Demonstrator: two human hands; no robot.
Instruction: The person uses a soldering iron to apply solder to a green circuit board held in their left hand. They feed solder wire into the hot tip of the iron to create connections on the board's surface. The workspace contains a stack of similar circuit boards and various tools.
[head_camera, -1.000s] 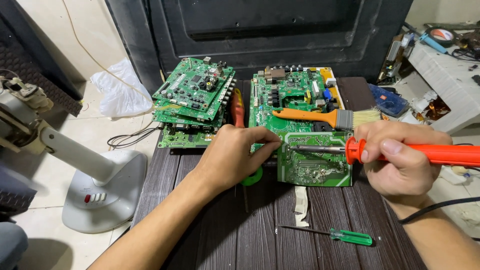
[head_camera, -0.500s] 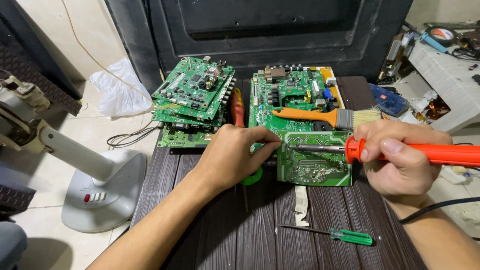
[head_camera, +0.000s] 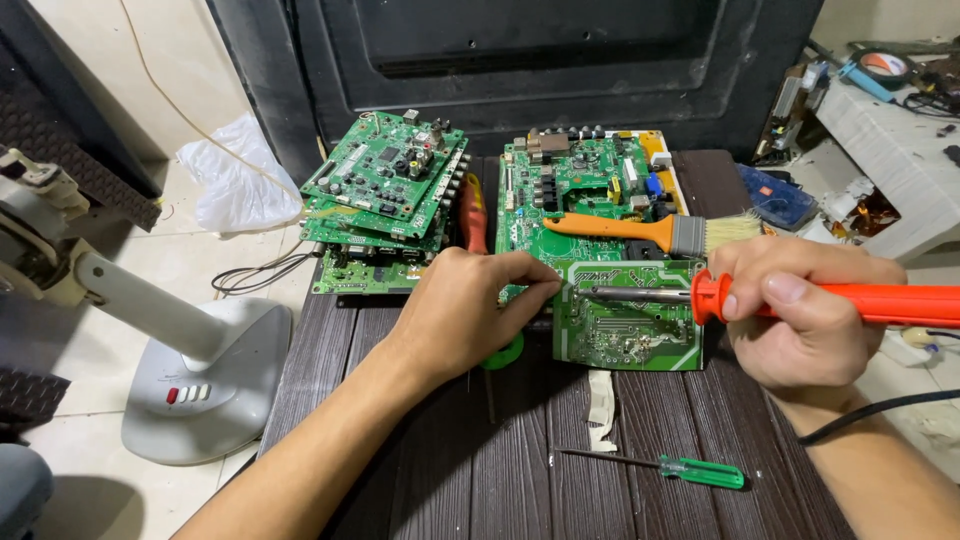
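Dark table (head_camera: 420, 470), iron (head_camera: 760, 300) over board (head_camera: 630, 335)

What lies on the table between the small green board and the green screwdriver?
In the head view, a pale strip, perhaps tape, lies between the small green board and the green screwdriver; otherwise bare dark table.

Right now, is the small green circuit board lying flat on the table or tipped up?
Flat. The small green circuit board lies solder side up on the dark table, with the soldering iron tip over its left edge.
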